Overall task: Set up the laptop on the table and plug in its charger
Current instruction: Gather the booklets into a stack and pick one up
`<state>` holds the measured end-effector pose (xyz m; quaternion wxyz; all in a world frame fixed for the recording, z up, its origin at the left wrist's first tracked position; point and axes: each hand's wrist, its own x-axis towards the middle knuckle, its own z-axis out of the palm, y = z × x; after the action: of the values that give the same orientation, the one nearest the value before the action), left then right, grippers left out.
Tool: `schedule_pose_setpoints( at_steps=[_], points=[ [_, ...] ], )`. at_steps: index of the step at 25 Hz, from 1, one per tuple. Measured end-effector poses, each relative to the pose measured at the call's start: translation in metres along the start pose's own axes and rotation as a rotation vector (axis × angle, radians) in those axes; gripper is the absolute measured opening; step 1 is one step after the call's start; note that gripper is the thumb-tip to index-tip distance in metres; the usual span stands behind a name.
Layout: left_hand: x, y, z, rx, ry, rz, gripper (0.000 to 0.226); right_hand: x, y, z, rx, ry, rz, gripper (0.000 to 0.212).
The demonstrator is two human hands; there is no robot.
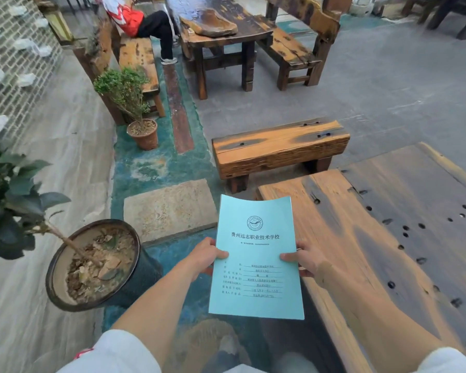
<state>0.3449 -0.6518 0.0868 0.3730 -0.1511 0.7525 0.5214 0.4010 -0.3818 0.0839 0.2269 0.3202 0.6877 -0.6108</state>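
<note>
Both hands, left (pixel 209 254) and right (pixel 306 261), are gripping a pale blue printed booklet (pixel 256 254); it is worth laying it flat on the bare weathered wooden table (pixel 388 238), clearing laptop space.

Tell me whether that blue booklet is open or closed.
Closed: the blue booklet shows its printed front cover, held flat at both side edges by the left hand and right hand.

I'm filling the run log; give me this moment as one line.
left hand: holds booklet | right hand: holds booklet | table: beside, bare wood | laptop, charger: not in view
</note>
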Motion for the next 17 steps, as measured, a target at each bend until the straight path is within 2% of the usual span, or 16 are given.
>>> schedule_pose_setpoints(
  at_steps=[8,13,17],
  points=[
    [0.087,0.074,-0.013,0.079,-0.055,0.004,0.032,0.070,-0.045,-0.015,0.090,0.066,0.035,0.039],
    [0.136,0.139,0.011,0.163,-0.091,0.016,0.033,0.110,-0.075,-0.060,0.118,0.091,0.034,0.032],
    [0.175,0.191,0.043,0.233,-0.125,-0.015,0.025,0.133,-0.088,-0.106,0.149,0.106,0.056,0.025]
  ],
)
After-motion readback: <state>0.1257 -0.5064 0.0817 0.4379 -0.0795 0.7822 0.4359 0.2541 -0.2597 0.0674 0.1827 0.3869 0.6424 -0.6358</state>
